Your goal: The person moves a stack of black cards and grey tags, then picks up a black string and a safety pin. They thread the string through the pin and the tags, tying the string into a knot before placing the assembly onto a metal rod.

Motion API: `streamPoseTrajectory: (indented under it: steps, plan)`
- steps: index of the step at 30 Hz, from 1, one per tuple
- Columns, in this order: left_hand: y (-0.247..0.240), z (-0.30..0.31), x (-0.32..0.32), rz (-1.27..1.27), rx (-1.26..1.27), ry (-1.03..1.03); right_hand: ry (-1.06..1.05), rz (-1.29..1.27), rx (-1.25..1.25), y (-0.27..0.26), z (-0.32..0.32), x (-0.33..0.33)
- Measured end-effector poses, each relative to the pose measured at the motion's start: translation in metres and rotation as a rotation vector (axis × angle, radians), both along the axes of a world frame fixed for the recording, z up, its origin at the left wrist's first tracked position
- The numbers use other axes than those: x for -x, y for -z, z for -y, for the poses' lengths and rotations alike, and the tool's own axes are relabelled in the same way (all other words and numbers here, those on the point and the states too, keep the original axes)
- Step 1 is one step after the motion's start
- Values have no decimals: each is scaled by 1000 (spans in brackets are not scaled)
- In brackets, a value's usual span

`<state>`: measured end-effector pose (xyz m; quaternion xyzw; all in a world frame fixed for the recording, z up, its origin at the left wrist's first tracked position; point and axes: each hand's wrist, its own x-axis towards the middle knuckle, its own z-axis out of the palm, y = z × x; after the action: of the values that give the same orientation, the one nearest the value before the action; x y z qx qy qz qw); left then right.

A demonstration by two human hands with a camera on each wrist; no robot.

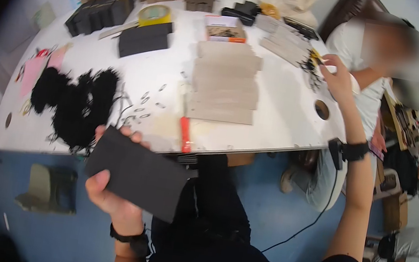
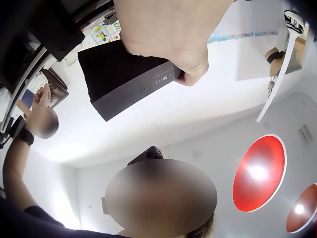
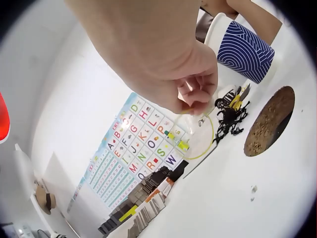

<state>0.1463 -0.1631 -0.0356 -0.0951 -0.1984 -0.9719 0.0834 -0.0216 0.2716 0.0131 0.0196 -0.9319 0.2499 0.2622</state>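
In the head view my left hand grips a dark grey, flat rectangular box over the table's front edge, thumb on its near face. The left wrist view shows the box's side with small pale lettering. My right hand reaches to the table's far right, fingers curled, beside a tangle of short black cords. Close to that hand in the right wrist view lie a yellow-handled tool and a thin yellow loop. I cannot tell what its fingers hold.
Black cord bundles lie at left, near several small metal clips. Flat grey cardboard pieces overlap mid-table beside a red-handled tool. Stacked dark boxes and yellow tape stand behind. Another person sits at right near a patterned cup.
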Motion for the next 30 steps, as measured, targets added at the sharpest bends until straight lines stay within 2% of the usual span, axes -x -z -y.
streamPoseTrajectory:
  steps: [1,3,6,7,8,10,11,13,15,16,17,19,21,23,25,28,30]
  plan:
    - [0,0,2,8,-2,5,-69,-94,-116,3,3,3]
    - [-1,-1,7,-8,22,12,-164,189,144,-19,55,-23]
    - [-3,-4,14,-29,19,-2,-568,573,469,-39,138,-74]
    - [-6,-7,14,-50,80,-44,-706,590,430,-35,159,-90]
    - [-8,-9,14,-72,140,-82,-690,653,266,-49,190,-117]
    - [-12,-13,12,-110,182,-84,-1009,522,201,-35,213,-137]
    - [-15,-14,11,-148,223,-84,-1039,495,151,-35,226,-142]
    - [-26,-16,4,-142,251,-71,-1042,674,492,-28,240,-139]
    - [-32,-15,1,-328,142,43,-1060,1138,759,-44,244,-120]
    - [-36,-15,3,-374,100,32,-1075,1348,791,-37,242,-111]
    - [-40,-15,3,-377,100,29,-1078,1347,787,-23,243,-108]
    - [-48,-15,3,-635,-2,164,-1436,1539,907,3,245,-112]
    - [-57,-12,-1,-628,-9,187,-1504,1722,883,9,245,-119]
    - [-61,-7,0,-686,145,398,-1652,1797,941,16,252,-124]
    - [-60,-13,-3,-653,136,391,-1621,1789,964,10,255,-133]
    - [-57,-15,-5,-563,32,395,-1458,1837,1203,-4,260,-144]
    - [-50,-14,-4,-483,0,344,-1399,1839,1203,-2,259,-148]
